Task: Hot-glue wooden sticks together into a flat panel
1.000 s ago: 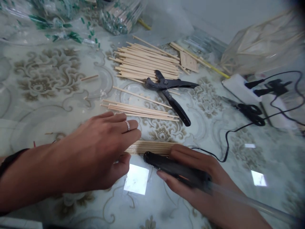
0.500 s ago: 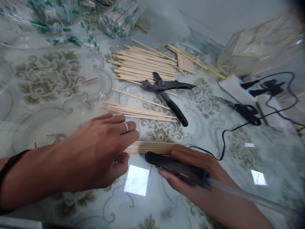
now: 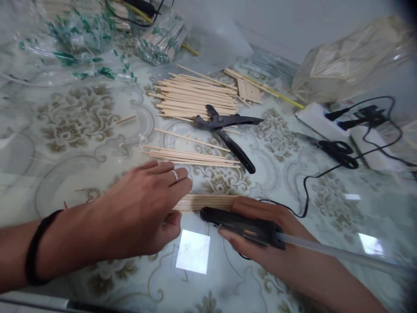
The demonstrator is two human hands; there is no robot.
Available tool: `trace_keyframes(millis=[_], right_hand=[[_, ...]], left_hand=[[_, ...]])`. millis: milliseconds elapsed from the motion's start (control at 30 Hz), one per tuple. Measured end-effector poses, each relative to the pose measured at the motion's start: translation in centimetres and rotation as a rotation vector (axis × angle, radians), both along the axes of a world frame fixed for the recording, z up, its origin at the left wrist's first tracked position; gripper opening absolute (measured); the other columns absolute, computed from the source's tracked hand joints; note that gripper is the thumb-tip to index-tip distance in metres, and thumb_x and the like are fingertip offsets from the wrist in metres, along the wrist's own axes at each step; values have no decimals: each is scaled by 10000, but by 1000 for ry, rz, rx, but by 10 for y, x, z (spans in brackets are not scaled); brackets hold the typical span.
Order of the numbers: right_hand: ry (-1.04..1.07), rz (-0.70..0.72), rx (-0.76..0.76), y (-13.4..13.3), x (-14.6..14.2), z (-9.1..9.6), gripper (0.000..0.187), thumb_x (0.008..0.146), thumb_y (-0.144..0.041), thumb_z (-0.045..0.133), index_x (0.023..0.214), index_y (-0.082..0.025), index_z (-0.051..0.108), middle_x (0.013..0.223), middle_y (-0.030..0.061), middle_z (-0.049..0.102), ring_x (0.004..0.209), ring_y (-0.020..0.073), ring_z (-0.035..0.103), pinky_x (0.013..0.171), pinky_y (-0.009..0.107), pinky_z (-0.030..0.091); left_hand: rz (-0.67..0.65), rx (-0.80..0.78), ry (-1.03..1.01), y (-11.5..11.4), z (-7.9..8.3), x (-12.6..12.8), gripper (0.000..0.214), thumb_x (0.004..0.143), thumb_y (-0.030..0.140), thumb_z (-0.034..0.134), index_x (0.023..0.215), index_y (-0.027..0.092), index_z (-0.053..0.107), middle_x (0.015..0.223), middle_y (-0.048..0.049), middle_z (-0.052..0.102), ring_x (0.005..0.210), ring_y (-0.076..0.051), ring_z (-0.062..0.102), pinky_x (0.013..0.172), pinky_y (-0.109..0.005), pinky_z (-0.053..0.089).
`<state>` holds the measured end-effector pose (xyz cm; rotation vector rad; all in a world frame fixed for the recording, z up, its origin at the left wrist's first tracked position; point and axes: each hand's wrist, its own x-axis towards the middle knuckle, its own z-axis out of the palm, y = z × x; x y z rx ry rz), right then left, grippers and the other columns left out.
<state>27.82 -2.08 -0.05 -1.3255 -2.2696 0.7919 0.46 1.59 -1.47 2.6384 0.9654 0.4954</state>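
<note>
My right hand is wrapped round a black hot glue gun, with a translucent glue stick sticking out of its back end. The gun's front points left at the near edge of a row of wooden sticks laid side by side on the table. My left hand, with a ring on one finger, grips the left end of this row; its thumb is at the near edge and its fingers lie over the top. The nozzle tip is hard to make out.
Beyond the hands lie several loose sticks, black cutters and a stick pile. Scissors, a white power strip and a black cord are at right. Bagged sticks lie at the back.
The view has shifted slightly, so the table things appear a little lower at the back. Both hands keep their hold, with the glue gun still at the row's near edge.
</note>
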Motion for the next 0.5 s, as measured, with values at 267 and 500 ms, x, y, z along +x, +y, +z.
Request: trace_keyframes(millis=[267, 500], right_hand=[[58, -3, 19, 1, 1, 0, 100, 954, -239, 784, 877, -297, 811, 801, -24, 840, 724, 219, 825, 675, 312, 681], [10, -1, -50, 2, 3, 2, 144, 948, -266, 818, 803, -264, 811, 806, 2, 847, 759, 220, 831, 686, 299, 662]], left_hand=[[-35, 49, 47, -1, 6, 18, 128, 869, 118, 651, 947, 215, 624, 938, -28, 721, 906, -286, 718, 844, -462, 584], [-39, 38, 53, 1, 7, 23, 142, 839, 112, 617, 907, 233, 587, 875, -28, 703, 877, -290, 711, 830, -451, 583]])
